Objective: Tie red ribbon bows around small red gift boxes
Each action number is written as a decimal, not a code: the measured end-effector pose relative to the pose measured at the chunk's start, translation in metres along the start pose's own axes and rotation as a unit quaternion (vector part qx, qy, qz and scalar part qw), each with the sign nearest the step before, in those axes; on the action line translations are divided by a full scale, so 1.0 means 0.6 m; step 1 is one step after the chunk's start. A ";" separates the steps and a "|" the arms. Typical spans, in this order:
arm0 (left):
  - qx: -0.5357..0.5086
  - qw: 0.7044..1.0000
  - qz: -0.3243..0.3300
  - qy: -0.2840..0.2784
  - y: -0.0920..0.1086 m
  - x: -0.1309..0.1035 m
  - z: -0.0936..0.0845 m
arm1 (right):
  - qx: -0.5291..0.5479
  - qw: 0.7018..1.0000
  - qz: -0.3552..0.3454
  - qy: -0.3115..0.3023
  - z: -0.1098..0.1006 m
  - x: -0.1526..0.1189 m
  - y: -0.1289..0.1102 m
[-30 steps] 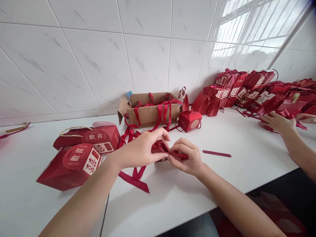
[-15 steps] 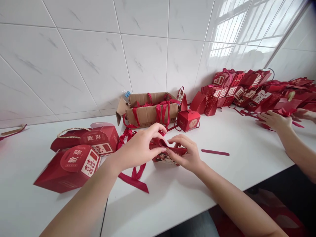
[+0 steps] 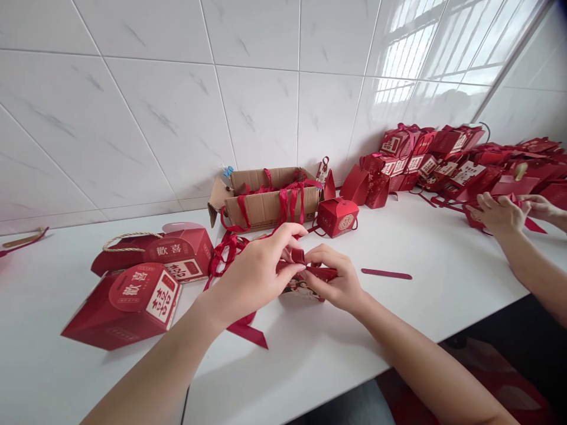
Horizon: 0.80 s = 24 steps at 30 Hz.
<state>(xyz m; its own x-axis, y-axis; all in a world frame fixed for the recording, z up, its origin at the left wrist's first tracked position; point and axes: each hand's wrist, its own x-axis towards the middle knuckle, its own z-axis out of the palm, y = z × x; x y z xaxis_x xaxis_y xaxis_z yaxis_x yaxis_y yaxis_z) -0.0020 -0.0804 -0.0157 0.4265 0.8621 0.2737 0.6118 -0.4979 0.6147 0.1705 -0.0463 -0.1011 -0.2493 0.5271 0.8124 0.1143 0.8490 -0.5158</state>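
Observation:
A small red box (image 3: 303, 289) with a printed picture on its front stands on the white table, between my hands. My left hand (image 3: 270, 260) pinches a red ribbon loop (image 3: 297, 255) above the top of the box. On the right side, my right hand (image 3: 332, 274) grips the box's top edge, its thumb close to my left thumb. The fingertips partly hide where ribbon and box meet. A loose red ribbon (image 3: 248, 333) lies on the table below my left wrist.
Two larger red boxes (image 3: 128, 301) sit at left. Behind stands a cardboard box (image 3: 270, 206) of ribbons, beside a small red box (image 3: 338, 217). A flat red strip (image 3: 386, 274) lies right. Red boxes (image 3: 398, 165) are piled back right, near another person's hands (image 3: 505, 212).
My left hand has shifted slightly right with the ribbon loop, which now looks smaller and tighter. The other person's hands have lifted a little around a red box.

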 end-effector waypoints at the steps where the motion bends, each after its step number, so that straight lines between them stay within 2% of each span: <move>1: 0.000 1.000 -0.001 0.004 -0.001 0.001 0.001 | 0.000 1.000 -0.004 -0.001 -0.001 0.001 0.000; 6: -0.030 0.999 -0.014 0.004 -0.009 0.007 -0.001 | -0.013 1.000 -0.012 0.012 -0.005 0.004 0.002; 10: -0.096 0.995 -0.020 0.005 -0.042 0.027 0.008 | -0.021 0.999 0.028 0.042 -0.014 0.007 0.016; 13: -0.168 0.985 -0.031 0.016 -0.079 0.045 0.049 | -0.026 0.992 0.093 0.076 -0.022 0.010 0.031; 17: -0.268 0.960 -0.069 0.027 -0.118 0.052 0.142 | -0.030 0.971 0.189 0.146 -0.032 0.015 0.048; 19: -0.276 0.959 -0.059 0.037 -0.128 0.047 0.179 | -0.017 0.957 0.234 0.171 -0.036 0.016 0.056; 21: -0.269 0.961 -0.053 0.037 -0.134 0.042 0.198 | 0.009 0.948 0.262 0.181 -0.039 0.016 0.062; 24: -0.255 0.966 -0.046 0.021 -0.142 0.038 0.200 | 0.032 0.944 0.274 0.183 -0.043 0.015 0.072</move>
<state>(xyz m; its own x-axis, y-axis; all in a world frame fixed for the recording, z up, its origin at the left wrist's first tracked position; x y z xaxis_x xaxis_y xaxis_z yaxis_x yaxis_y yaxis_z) 0.0357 -0.0296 -0.1504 0.3528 0.9087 0.2234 0.2343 -0.3169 0.9191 0.1980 -0.0040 -0.1088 0.1793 0.8734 0.4528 0.0680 0.4482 -0.8914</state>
